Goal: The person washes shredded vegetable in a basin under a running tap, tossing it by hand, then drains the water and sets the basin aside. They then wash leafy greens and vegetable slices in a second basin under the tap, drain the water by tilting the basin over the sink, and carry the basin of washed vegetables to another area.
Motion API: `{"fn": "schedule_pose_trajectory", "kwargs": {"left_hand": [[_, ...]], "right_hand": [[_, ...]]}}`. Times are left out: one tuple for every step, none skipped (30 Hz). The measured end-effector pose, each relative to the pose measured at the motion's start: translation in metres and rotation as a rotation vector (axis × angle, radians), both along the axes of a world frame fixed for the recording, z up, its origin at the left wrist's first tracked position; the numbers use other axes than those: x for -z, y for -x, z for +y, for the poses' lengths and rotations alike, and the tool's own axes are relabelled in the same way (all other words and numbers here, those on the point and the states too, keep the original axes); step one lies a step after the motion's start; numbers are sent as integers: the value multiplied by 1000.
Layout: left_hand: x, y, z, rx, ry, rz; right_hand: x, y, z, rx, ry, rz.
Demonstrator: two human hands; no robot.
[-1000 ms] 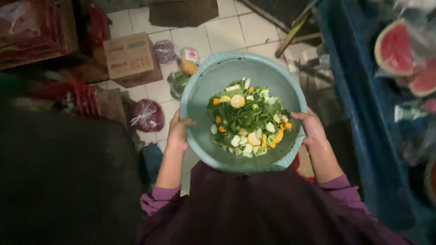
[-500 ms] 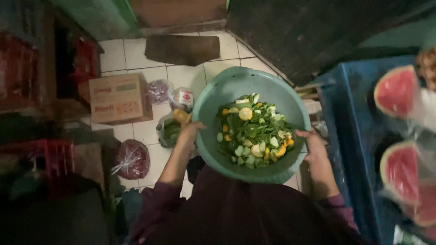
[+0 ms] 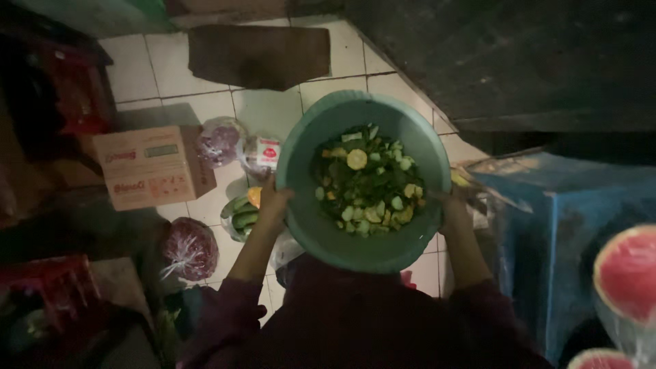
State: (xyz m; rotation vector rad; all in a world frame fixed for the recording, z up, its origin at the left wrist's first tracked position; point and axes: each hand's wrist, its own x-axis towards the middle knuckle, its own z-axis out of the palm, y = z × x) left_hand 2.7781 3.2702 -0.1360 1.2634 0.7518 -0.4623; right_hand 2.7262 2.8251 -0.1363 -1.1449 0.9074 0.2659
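We see the green basin [image 3: 321, 225] held at chest height, above the tiled floor [image 3: 171, 75], close in front of the person's body. It is full of chopped vegetables [image 3: 369, 181]: dark leaves, pale cucumber pieces and some yellow slices. The left hand [image 3: 272, 203] grasps the rim on one side and the right hand [image 3: 452, 208] grasps it on the opposite side. We think this two-sided grip keeps the wide basin level, so that the loose pieces do not slide out.

Below the basin, on the floor, lie a cardboard box [image 3: 154, 166], two tied bags with something purple [image 3: 189, 248], a clear bag with green cucumbers [image 3: 240, 213] and a small packet [image 3: 263, 154]. A dark mat [image 3: 260, 55] lies further away. At the right stands a blue surface [image 3: 560, 225] with cut watermelon [image 3: 625, 273] in wrapping.

The light is weak. The fingers of the right hand are mostly hidden behind the rim, the watermelon is cut off by the frame edge, and the dark left corner we cannot make out.
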Motion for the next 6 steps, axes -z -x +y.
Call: {"fn": "schedule_pose_trajectory", "kwargs": {"left_hand": [[18, -5, -4, -8, 26, 5], [38, -12, -7, -20, 48, 8], [58, -15, -11, -31, 72, 12], [82, -25, -14, -24, 25, 35], [106, -31, -18, -16, -21, 63], [130, -33, -23, -5, -66, 98]], "right_hand": [[20, -11, -4, -43, 5, -45], [41, -22, -8, -73, -58, -81], [62, -26, -13, -102, -122, -116], [87, -39, -18, -132, -186, -163], [114, -51, -24, -131, -144, -96], [141, -59, -29, -128, -101, -22]]}}
